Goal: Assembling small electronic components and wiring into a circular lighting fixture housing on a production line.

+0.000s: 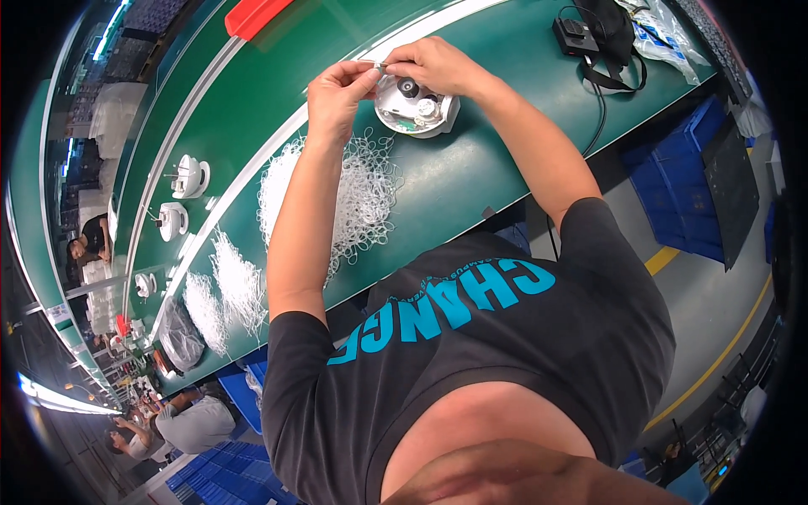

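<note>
At the far side of the green bench, my left hand [338,94] and my right hand [434,66] meet with their fingertips pinched close together. Something small and pale sits between them, too small to name. Just below the fingers lies a round white plastic housing [438,128], its inside facing up. It holds a black round part [408,87], a white round part [427,108] and a bit of green circuit board [407,126]. Under and beside my left forearm spreads a heap of white looped cords [362,198].
More white cords [239,282] lie farther left, near a clear plastic bag [181,337]. White units [190,177] stand along the belt's rail. A red bin [252,15] is at the back. A black device with a cable [576,38] sits right; blue crates [677,181] stand beyond the edge.
</note>
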Action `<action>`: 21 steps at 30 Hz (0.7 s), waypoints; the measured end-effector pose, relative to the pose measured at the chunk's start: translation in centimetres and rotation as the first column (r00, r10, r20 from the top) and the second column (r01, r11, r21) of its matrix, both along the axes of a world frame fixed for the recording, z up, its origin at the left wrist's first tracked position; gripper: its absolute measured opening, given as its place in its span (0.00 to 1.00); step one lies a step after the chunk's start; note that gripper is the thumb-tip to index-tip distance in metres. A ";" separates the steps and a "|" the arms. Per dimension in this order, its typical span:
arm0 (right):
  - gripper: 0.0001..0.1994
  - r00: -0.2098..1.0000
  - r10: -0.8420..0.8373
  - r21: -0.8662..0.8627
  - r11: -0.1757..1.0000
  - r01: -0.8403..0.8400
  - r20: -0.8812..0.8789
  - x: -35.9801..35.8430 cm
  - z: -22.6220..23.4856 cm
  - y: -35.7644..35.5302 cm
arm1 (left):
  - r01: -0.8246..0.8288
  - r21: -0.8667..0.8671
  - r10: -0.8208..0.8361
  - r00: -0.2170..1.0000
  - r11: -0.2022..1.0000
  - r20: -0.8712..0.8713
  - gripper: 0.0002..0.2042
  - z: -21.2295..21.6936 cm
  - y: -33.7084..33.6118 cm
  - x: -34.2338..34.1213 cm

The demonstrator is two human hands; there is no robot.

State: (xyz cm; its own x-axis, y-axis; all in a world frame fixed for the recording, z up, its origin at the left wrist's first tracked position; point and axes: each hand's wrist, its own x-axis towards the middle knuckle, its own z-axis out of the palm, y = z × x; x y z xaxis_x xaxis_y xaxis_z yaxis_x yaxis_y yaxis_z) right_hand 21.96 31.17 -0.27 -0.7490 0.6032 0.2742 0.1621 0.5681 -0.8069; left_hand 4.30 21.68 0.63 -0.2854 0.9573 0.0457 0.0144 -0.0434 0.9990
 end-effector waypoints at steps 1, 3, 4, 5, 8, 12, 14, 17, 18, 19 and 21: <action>0.11 1.000 -0.001 -0.001 1.000 0.001 0.001 0.0 -0.2 0.1 | -0.002 -0.014 0.001 1.000 1.000 -0.021 0.09 0.0 0.1 0.1; 0.11 0.998 -0.031 0.012 0.999 0.031 -0.048 -0.1 -0.7 0.4 | 0.000 -0.010 0.000 1.000 1.000 -0.017 0.09 -0.2 0.2 0.3; 0.11 0.998 -0.029 0.010 1.000 0.029 -0.048 -0.2 -0.7 0.4 | 0.001 -0.005 -0.001 1.000 1.000 -0.013 0.09 -0.2 0.2 0.3; 0.11 0.999 -0.035 0.029 0.999 0.035 -0.032 -0.3 -0.6 0.4 | -0.001 -0.006 0.001 1.000 1.000 -0.013 0.09 -0.3 0.3 0.4; 0.11 1.000 -0.015 -0.028 1.000 0.015 0.002 -0.1 0.0 0.3 | -0.008 -0.019 0.007 0.999 1.000 -0.046 0.09 -0.2 0.4 0.6; 0.14 0.985 0.009 -0.014 1.000 -0.011 -0.170 -0.2 -1.9 1.0 | -0.046 -0.081 0.028 0.976 0.996 -0.216 0.10 -0.2 0.8 0.9; 0.15 0.981 0.044 -0.062 0.996 -0.057 -0.186 -0.4 -2.4 1.6 | -0.066 -0.088 0.035 0.947 0.994 -0.319 0.10 -0.3 0.8 1.0; 0.16 0.978 0.074 -0.091 0.991 -0.093 -0.193 -0.6 -2.6 1.4 | -0.102 -0.108 0.050 0.915 0.989 -0.400 0.10 -0.3 0.7 1.2; 0.15 0.981 0.067 -0.070 0.994 -0.081 -0.181 -0.6 -2.5 1.2 | -0.106 -0.099 0.053 0.902 0.989 -0.428 0.09 -0.3 0.7 1.4; 0.15 0.981 0.065 -0.073 0.994 -0.079 -0.181 -0.6 -2.4 1.3 | -0.109 -0.091 0.057 0.889 0.990 -0.455 0.08 -0.3 0.7 1.5; 0.15 0.988 0.006 -0.139 0.990 -0.028 -0.156 -0.6 -2.4 1.4 | -0.102 -0.069 0.055 0.871 0.992 -0.488 0.08 -0.6 0.8 1.6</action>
State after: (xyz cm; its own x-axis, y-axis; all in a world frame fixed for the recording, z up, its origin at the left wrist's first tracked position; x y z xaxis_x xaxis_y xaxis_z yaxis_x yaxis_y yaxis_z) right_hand 21.38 32.59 -2.67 -0.7145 0.6315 0.3011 0.0201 0.4488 -0.8934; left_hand 5.94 22.52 0.03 -0.3241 0.9392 0.1131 0.4968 0.0672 0.8653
